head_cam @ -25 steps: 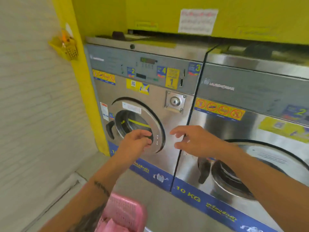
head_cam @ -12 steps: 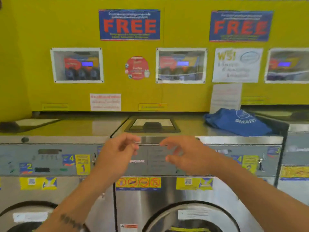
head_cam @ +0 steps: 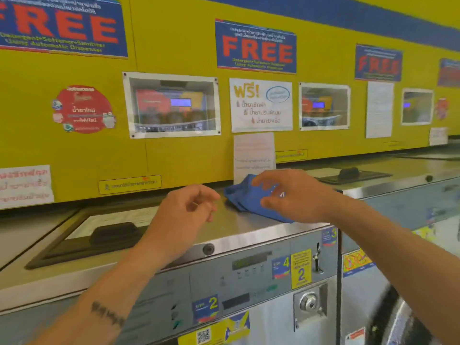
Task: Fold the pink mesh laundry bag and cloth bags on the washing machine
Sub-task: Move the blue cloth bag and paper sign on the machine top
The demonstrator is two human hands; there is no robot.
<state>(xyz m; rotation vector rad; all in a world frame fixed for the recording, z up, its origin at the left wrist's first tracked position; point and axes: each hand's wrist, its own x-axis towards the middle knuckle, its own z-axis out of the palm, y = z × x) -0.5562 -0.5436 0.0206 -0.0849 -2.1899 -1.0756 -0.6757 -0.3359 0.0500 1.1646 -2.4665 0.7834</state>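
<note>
Item: blue cloth bag (head_cam: 245, 199), crumpled, lying on the steel top of the washing machine (head_cam: 249, 227) at about 1 o'clock from picture centre, close against the yellow wall panel (head_cam: 174, 158).

Right hand (head_cam: 296, 195): hovering over the bag, fingers spread and bent, thumb low at the bag's near edge. Whether the fingertips are touching the cloth cannot be told; nothing is yet gripped.

Left hand (head_cam: 186, 212): hanging just at 9 o'clock of the bag, fingers loosely curled, holding nothing.

Pink mesh laundry bag: not showing in this view.

Step in hand, as judged: taking up the blue bag for folding. Doing it well is likely calling for pinching two corners, one per hand, lifting and shaking the cloth flat, then laying it on the bare steel nearer the front edge before creasing.

Surroundings: black-handled detergent lid (head_cam: 112, 235) sitting at 8 o'clock, recessed in the top; a second lid (head_cam: 348, 173) on the neighbouring machine at 2 o'clock; a paper notice (head_cam: 254, 150) hanging directly behind the bag; control panel with step stickers (head_cam: 281, 266) below.

Obstructions: the lid handle is limiting flat room on the left; the wall is crowding the bag's far side.
</note>
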